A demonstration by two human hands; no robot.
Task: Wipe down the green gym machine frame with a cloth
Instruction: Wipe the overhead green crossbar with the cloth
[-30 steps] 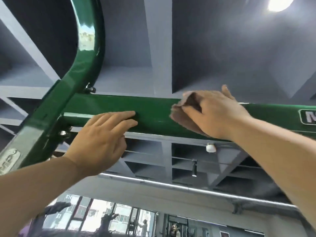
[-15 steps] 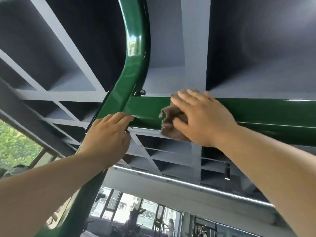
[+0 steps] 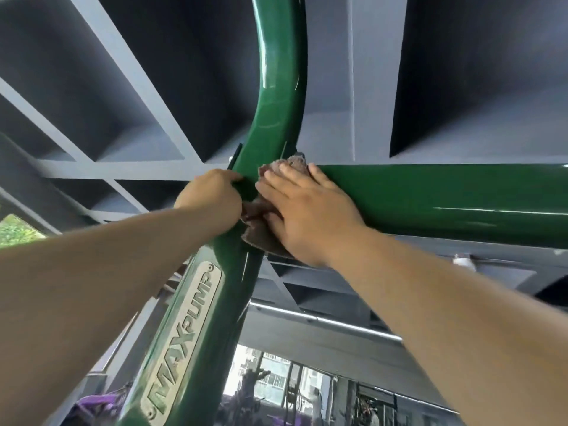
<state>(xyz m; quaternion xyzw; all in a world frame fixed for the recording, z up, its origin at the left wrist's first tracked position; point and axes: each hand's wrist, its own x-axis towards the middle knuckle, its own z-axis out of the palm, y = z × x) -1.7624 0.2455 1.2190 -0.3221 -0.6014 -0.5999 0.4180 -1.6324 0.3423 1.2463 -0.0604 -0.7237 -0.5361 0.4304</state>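
Cloth (image 3: pixel 261 238), brown, lies pressed flat under the right hand (image 3: pixel 307 210), fingers straight, at the joint where the green crossbar (image 3: pixel 445 201) meets the curved upright (image 3: pixel 276 112). Left hand (image 3: pixel 212 195) curls round the upright beside it. Wiping is midway; next likely calls for working around the joint.

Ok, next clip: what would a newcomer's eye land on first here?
The glossy green frame curves down the centre and meets a horizontal bar running right. At that joint the right hand presses a brown cloth flat, while the left hand grips the tube beside it. Lower left, a silver MAXPUMP badge stands out.
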